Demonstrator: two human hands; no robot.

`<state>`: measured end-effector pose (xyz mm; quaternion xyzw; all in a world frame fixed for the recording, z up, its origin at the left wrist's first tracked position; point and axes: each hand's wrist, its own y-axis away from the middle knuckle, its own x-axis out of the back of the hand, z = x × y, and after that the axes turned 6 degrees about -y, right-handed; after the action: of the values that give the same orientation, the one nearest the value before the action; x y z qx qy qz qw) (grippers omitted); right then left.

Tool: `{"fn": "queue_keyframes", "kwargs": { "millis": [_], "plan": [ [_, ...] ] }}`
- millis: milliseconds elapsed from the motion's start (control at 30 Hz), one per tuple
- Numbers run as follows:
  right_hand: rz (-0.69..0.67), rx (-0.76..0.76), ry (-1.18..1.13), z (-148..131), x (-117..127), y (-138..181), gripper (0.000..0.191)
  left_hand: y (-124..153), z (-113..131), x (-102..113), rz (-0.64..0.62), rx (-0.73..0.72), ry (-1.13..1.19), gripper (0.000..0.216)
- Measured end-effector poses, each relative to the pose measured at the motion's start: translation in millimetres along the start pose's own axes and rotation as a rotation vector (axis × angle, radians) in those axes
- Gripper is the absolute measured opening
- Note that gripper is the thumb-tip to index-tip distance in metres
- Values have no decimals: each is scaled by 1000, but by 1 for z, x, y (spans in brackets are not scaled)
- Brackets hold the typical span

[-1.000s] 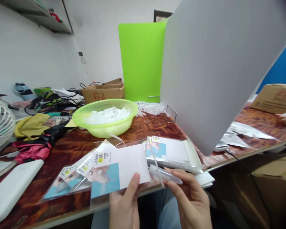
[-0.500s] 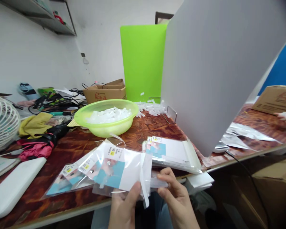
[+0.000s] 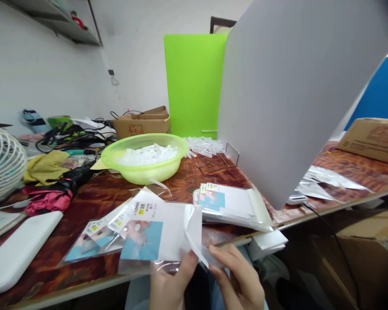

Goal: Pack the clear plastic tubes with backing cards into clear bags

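The left hand (image 3: 171, 280) grasps the packet (image 3: 174, 228) from below, with the thumb pressed on its front near the lower right corner. The right hand (image 3: 241, 275) is at the packet's right end, pinching between its fingertips a translucent tube (image 3: 215, 259), mostly hidden by the fingers; how far it is inside, I cannot tell. A white flap (image 3: 194, 237) stands bent at this end. The packet is held tilted at the front edge of the table (image 3: 197, 172), its lower side reaching past this edge, and both hands are before the table, above the knees, with room below them. On the left, the packet overlaps other packets (image 3: 93, 241) lying fanned; on the right, its upper corner comes near the stack (image 3: 228, 202). Behind the stack, the lower edge of the grey partition (image 3: 271, 94) limits the room to the right. Between stack and bowl (image 3: 144, 174) a strip of dark, wood-patterned surface shows. The bowl holds many white tubes (image 3: 151, 154), and a heap (image 3: 207, 146) of similar ones lies just behind it. Farther are a carton (image 3: 142, 128), a green panel (image 3: 194, 82), and the white wall (image 3: 136, 60).
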<state>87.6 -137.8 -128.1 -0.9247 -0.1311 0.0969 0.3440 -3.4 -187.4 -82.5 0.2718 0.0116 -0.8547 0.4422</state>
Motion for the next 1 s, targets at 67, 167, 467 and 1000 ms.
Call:
{"fn": "queue_keyframes", "kwargs": {
  "millis": [67, 167, 467, 1000],
  "plan": [
    [-31, 100, 4, 0, 0, -2, 31, 1, 3, -1, -102, 98, 45, 95],
    [-119, 129, -3, 0, 5, -8, 32, 1, 5, 1, -133, 146, 104, 85],
    [-53, -59, -45, -1, -9, 6, 30, 0, 5, 7, 77, 84, 117, 65],
    [126, -193, -91, -3, -19, 13, 47, -2, -20, 10, 132, 40, -99, 49]
  ]
}}
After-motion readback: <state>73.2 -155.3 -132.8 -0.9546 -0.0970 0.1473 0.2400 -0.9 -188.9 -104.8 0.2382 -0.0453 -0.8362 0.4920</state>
